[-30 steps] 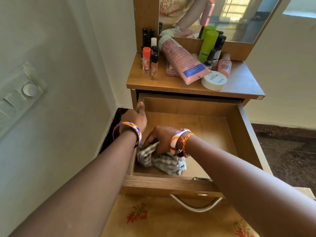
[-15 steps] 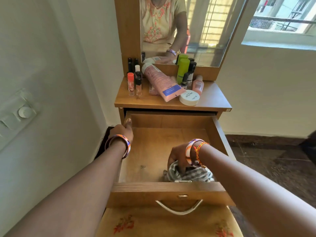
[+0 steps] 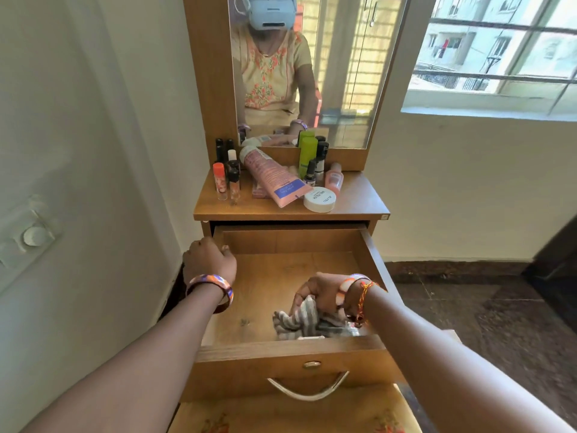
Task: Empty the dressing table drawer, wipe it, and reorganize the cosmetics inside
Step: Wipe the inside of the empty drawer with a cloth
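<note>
On dressing table (image 3: 359, 198), cosmetics (image 3: 274, 176), window (image 3: 499, 54)

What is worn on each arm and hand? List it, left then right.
Left hand: one broad bangle patterned in purple, orange and white at the wrist; forearm bare, no sleeve in view. Right hand: a similar broad patterned bangle, plus a thin red-and-yellow thread band beside it; forearm likewise bare.

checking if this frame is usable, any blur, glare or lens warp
Head view: mostly sharp; the right hand and cloth are slightly motion-smeared. Daylight from the window glares in the mirror. Wide-angle lens bows the walls and the drawer edges.
</note>
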